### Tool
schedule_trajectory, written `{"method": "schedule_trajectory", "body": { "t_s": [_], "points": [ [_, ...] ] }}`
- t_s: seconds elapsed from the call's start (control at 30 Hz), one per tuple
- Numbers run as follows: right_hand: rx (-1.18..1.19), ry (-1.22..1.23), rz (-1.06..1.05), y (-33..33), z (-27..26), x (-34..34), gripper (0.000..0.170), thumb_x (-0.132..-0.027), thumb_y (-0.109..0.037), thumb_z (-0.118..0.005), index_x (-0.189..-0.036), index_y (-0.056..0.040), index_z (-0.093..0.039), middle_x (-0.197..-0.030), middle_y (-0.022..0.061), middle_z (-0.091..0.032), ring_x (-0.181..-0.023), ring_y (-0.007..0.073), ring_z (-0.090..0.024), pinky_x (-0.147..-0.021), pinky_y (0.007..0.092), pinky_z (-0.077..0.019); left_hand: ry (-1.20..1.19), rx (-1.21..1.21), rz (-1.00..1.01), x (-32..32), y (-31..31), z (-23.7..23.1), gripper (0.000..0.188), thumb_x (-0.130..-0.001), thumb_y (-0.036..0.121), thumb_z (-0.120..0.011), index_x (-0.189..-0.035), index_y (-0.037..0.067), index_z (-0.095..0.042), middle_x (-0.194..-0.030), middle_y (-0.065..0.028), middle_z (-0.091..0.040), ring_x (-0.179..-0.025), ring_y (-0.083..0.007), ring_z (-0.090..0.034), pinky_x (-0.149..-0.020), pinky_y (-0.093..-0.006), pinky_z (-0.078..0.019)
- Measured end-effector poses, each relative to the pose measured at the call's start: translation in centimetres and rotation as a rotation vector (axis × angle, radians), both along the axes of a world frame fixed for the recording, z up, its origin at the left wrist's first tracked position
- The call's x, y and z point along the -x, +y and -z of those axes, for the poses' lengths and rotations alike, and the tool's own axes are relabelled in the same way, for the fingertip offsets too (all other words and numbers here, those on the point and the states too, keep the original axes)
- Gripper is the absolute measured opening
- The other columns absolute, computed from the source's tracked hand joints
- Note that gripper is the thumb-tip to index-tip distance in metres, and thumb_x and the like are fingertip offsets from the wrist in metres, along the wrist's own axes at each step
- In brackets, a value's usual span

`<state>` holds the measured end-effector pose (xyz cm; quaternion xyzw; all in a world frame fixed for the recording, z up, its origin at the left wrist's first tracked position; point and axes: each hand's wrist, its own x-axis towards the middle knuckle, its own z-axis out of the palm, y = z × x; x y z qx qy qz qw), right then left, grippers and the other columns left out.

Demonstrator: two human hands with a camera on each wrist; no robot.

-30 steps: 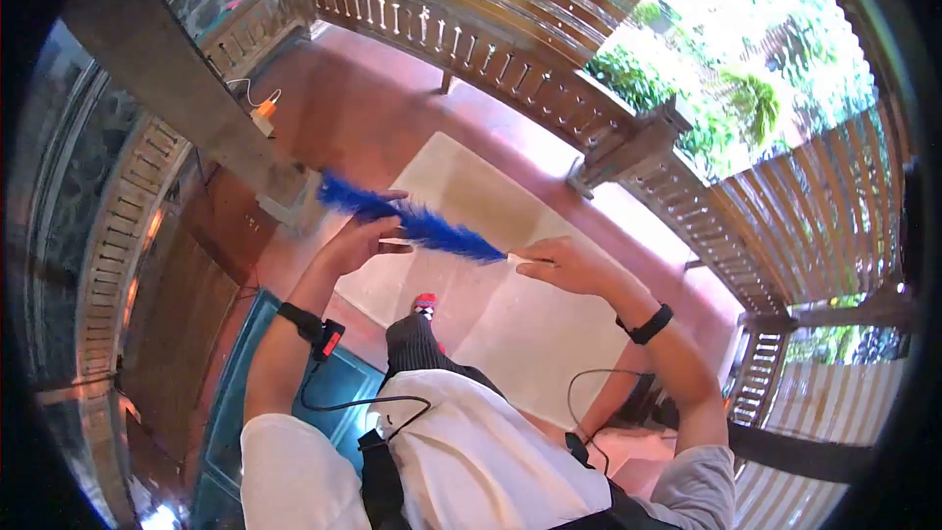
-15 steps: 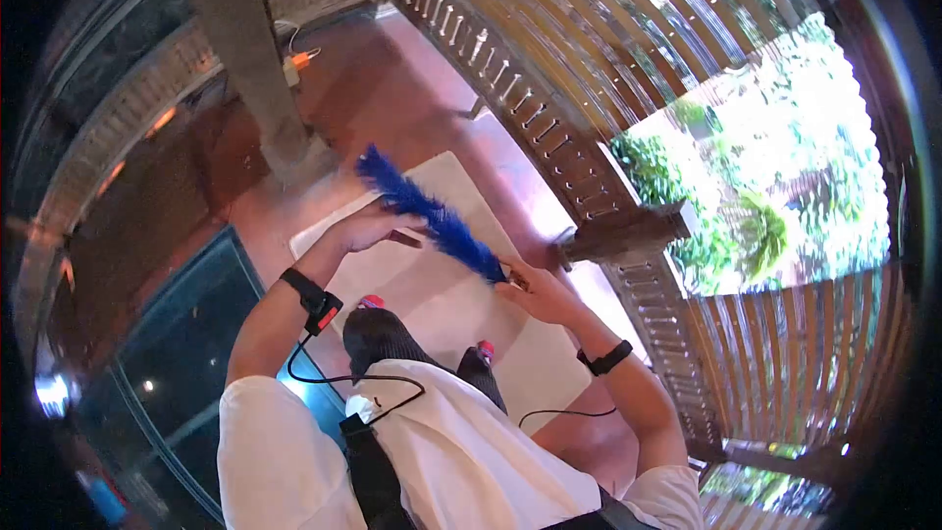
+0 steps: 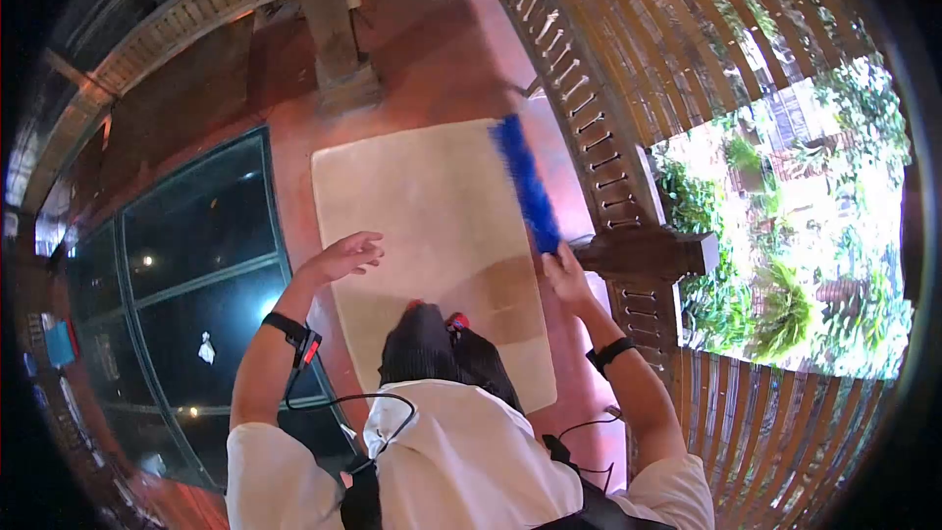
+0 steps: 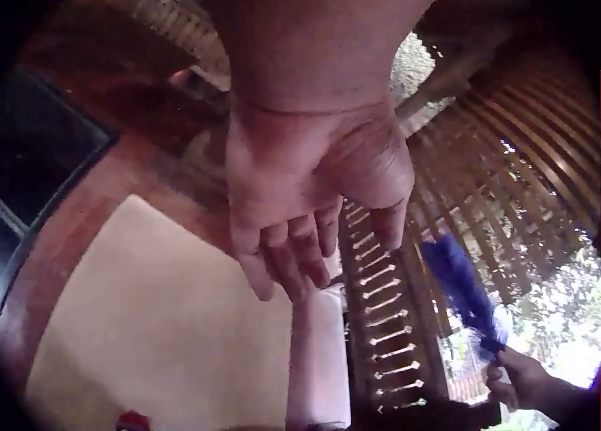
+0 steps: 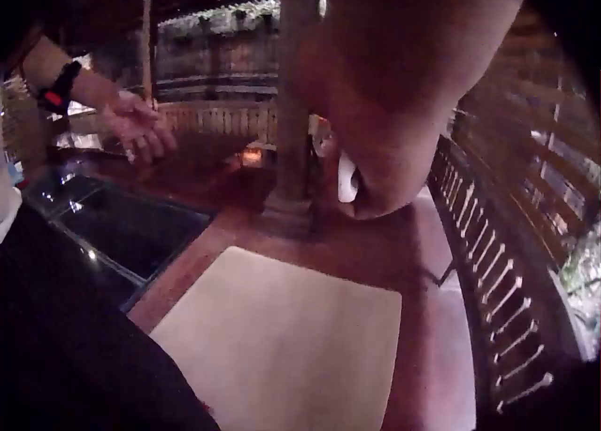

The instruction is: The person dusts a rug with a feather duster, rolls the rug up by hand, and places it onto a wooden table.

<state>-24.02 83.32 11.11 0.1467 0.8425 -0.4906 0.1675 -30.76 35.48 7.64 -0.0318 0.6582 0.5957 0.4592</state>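
Note:
A fluffy blue duster [image 3: 528,186] points up and away from my right hand [image 3: 567,280], whose fingers grip its handle end. In the right wrist view a white handle end [image 5: 346,177] pokes out of the curled right hand [image 5: 385,140]; the blue part is out of sight there. My left hand [image 3: 345,257] hangs in the air over the mat's left side, fingers loosely bent and holding nothing. The left wrist view shows that left hand [image 4: 310,187] from close up, with the duster [image 4: 462,285] off to its right in the other hand [image 4: 526,384].
A cream mat [image 3: 422,196] lies on the red floor [image 3: 422,69] around my feet. Dark glass panels in a teal frame [image 3: 206,285] are at the left. A wooden post [image 3: 334,29] stands beyond the mat, and a carved railing [image 3: 589,118] runs along the right.
My left hand has come off the duster and moved away to the left. The right hand has carried the duster rightward and turned it more upright in view. The head view has turned.

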Motion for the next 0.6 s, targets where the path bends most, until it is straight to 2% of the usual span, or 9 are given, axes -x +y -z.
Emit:
{"method": "schedule_trajectory", "body": {
  "t_s": [0.1, 0.2, 0.27, 0.3, 0.33, 0.37, 0.43, 0.57, 0.6],
  "points": [
    [0.247, -0.040, 0.120, 3.5, 6.7, -1.4, 0.030, -0.103, -0.019, -0.054, -0.131, -0.0062, -0.054, -0.089, 0.0023, -0.057, -0.075, 0.0115, -0.052, -0.065, 0.0313, -0.0447, 0.017, 0.124, -0.052, -5.0, -3.2, 4.6, 0.061, -0.098, 0.042, -0.067, -0.147, 0.012, -0.047, -0.133, -0.0085, -0.063, -0.120, -0.0204, -0.061, -0.099, -0.0380, -0.0493],
    [0.167, -0.139, 0.202, 2.2, 7.4, -2.2, 0.030, -0.103, -0.015, -0.055, -0.131, -0.0065, -0.054, -0.090, -0.0026, -0.053, -0.075, 0.0083, -0.049, -0.065, 0.0268, -0.0420, 0.041, 0.233, -0.123, -10.1, -5.1, 12.1, 0.060, -0.095, 0.039, -0.071, -0.143, 0.008, -0.051, -0.129, -0.0110, -0.065, -0.118, -0.0215, -0.063, -0.100, -0.0379, -0.0500],
    [0.112, -0.060, 0.120, 2.6, 12.1, -1.9, 0.032, -0.102, -0.013, -0.054, -0.133, -0.0061, -0.054, -0.091, -0.0021, -0.053, -0.076, 0.0081, -0.049, -0.067, 0.0269, -0.0431, -0.030, 0.311, -0.140, -12.8, -5.5, 15.9, 0.060, -0.095, 0.036, -0.071, -0.141, 0.005, -0.052, -0.129, -0.0135, -0.066, -0.119, -0.0235, -0.063, -0.100, -0.0380, -0.0502],
    [0.043, -0.106, 0.065, 3.7, 15.9, -1.7, 0.034, -0.102, -0.013, -0.054, -0.135, -0.0055, -0.053, -0.095, -0.0005, -0.055, -0.079, 0.0089, -0.051, -0.070, 0.0271, -0.0443, -0.071, 0.350, -0.138, -14.5, -5.4, 18.6, 0.059, -0.095, 0.035, -0.072, -0.141, 0.004, -0.052, -0.129, -0.0148, -0.066, -0.119, -0.0246, -0.063, -0.100, -0.0380, -0.0504],
    [-0.025, -0.149, 0.007, 4.3, 19.3, -1.3, 0.037, -0.101, -0.012, -0.055, -0.137, -0.0049, -0.052, -0.099, 0.0010, -0.056, -0.081, 0.0098, -0.052, -0.072, 0.0274, -0.0455, -0.074, 0.356, -0.252, -16.6, -5.1, 21.4, 0.058, -0.094, 0.030, -0.072, -0.139, 0.001, -0.052, -0.131, -0.0189, -0.065, -0.122, -0.0281, -0.062, -0.101, -0.0384, -0.0500],
    [-0.105, 0.072, -0.120, 4.8, 23.7, -1.1, 0.040, -0.100, -0.012, -0.057, -0.139, -0.0052, -0.051, -0.100, 0.0054, -0.058, -0.083, 0.0144, -0.055, -0.076, 0.0310, -0.0471, -0.061, 0.414, -0.156, -18.1, -5.5, 24.7, 0.058, -0.093, 0.029, -0.072, -0.139, 0.001, -0.052, -0.130, -0.0195, -0.064, -0.122, -0.0289, -0.062, -0.101, -0.0385, -0.0499],
    [-0.233, 0.053, -0.087, 5.4, 32.7, -1.0, 0.042, -0.101, -0.015, -0.057, -0.141, -0.0062, -0.050, -0.093, 0.0093, -0.057, -0.083, 0.0194, -0.057, -0.077, 0.0350, -0.0481, -0.028, 0.511, 0.030, -18.5, -5.5, 28.6, 0.057, -0.092, 0.027, -0.073, -0.139, 0.000, -0.053, -0.130, -0.0207, -0.064, -0.123, -0.0306, -0.061, -0.103, -0.0388, -0.0495],
    [-0.357, -0.099, -0.138, 3.2, 45.3, 0.7, 0.048, -0.102, -0.023, -0.054, -0.147, -0.0079, -0.046, -0.100, 0.0161, -0.065, -0.087, 0.0250, -0.063, -0.079, 0.0416, -0.0497, -0.033, 0.500, -0.118, -21.3, -6.6, 44.0, 0.065, -0.092, 0.031, -0.071, -0.146, 0.004, -0.048, -0.141, -0.0190, -0.057, -0.131, -0.0340, -0.055, -0.111, -0.0422, -0.0428],
    [-0.392, -0.116, -0.102, 2.6, 48.2, 0.8, 0.049, -0.103, -0.024, -0.053, -0.148, -0.0085, -0.045, -0.103, 0.0169, -0.066, -0.089, 0.0259, -0.064, -0.081, 0.0419, -0.0499, 0.016, 0.536, -0.055, -21.3, -6.3, 46.4, 0.066, -0.093, 0.032, -0.070, -0.148, 0.005, -0.046, -0.145, -0.0189, -0.054, -0.134, -0.0334, -0.052, -0.113, -0.0420, -0.0409]
  ]
}}
